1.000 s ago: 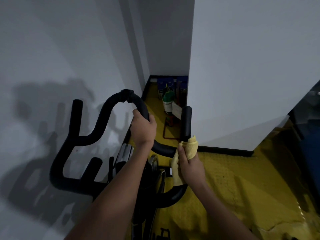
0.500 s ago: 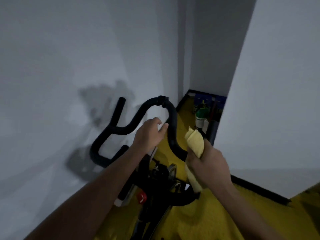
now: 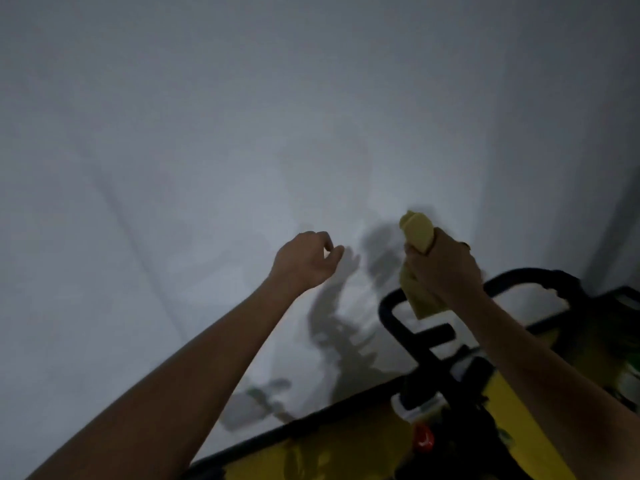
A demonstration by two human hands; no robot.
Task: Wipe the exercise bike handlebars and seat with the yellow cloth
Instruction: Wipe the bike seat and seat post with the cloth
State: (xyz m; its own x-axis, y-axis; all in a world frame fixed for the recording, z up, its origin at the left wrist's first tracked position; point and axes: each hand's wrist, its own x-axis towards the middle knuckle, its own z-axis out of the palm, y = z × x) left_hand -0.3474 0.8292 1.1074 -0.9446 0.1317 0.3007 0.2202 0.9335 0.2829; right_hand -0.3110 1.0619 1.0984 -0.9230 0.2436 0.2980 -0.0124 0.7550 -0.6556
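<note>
We count two bare hands, one yellow cloth, one set of black handlebars and one red knob.

Most of the view is a pale grey wall (image 3: 173, 150), dimly lit, with soft shadows (image 3: 332, 327) of our arms and the bike cast on it. A black baseboard (image 3: 294, 427) runs along its foot, and below that lies the yellow floor (image 3: 346, 455).

Our left hand (image 3: 304, 259) is raised in front of the wall, forearm reaching up from the lower left. Its fingers are loosely curled with thumb and fingertips apart, and it holds nothing and touches nothing.

To the right, our right hand (image 3: 441, 268) is clamped around the yellow cloth (image 3: 417, 232). The cloth is bunched: one folded end sticks up above the fist and the other hangs below it, just in front of the upper left bend of the handlebars (image 3: 394, 317). We cannot tell whether the cloth touches the bar there. Our right forearm crosses in front of the handlebars and hides their middle.

Lower down, the red knob (image 3: 423, 438) sits on the bike frame (image 3: 446, 382). The seat is out of view.
</note>
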